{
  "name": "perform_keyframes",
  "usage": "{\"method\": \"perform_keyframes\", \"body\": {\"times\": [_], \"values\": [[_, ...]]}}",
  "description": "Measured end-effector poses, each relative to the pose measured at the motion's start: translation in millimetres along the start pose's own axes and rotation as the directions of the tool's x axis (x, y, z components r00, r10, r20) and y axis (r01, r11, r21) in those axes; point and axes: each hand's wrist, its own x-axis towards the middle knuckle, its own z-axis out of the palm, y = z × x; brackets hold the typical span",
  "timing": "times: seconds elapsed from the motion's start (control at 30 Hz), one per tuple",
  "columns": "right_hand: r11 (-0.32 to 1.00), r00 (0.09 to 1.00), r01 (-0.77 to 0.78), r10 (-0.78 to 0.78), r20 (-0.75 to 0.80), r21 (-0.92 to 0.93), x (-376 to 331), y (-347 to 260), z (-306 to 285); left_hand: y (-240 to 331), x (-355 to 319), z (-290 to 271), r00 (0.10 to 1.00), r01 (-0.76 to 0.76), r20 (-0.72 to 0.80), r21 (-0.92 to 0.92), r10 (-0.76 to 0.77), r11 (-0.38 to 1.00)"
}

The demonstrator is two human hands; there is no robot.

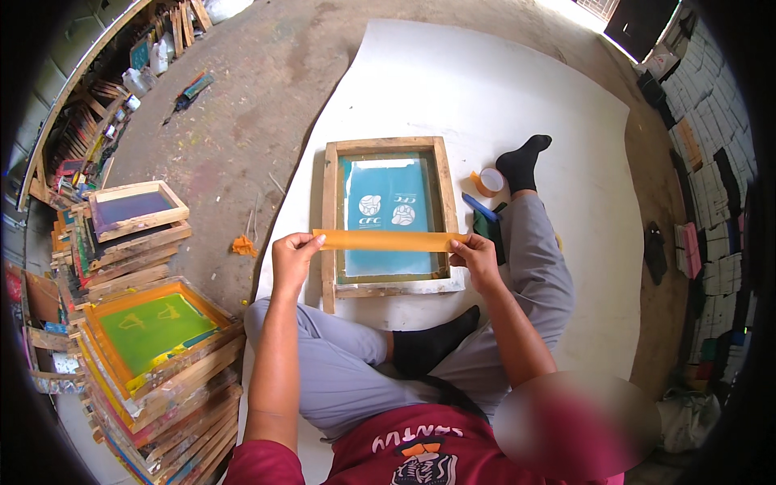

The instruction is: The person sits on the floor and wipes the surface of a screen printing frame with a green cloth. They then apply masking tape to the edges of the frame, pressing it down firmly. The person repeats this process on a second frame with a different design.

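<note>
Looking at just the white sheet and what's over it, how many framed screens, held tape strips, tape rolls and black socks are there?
Framed screen: 1
Held tape strip: 1
Tape roll: 1
Black socks: 2
Total: 5

Stained brown floor (250, 105), bright far opening (580, 11), white stacks (710, 101) along the right.
</note>
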Motion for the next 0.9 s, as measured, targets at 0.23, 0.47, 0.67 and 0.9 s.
{"method": "perform_keyframes", "body": {"times": [0.23,0.47,0.67,0.9], "values": [[0.995,0.995,-0.042,0.034,-0.092,-0.085,1,9,4,-54,9,7,0.993,0.118,0.008,-0.077,-0.117,0.990],[0.945,0.990,-0.062,0.018,-0.138,-0.321,9,32,-5,-87,17,9,0.974,0.207,0.097,-0.022,-0.204,0.978],[0.866,0.994,-0.067,0.014,-0.110,-0.495,11,50,-12,-107,19,14,0.983,0.145,0.086,0.171,-0.161,0.975],[0.793,0.992,-0.059,-0.019,-0.121,-0.606,9,50,-2,-114,17,17,0.976,0.147,0.112,0.284,-0.185,0.947]]}}
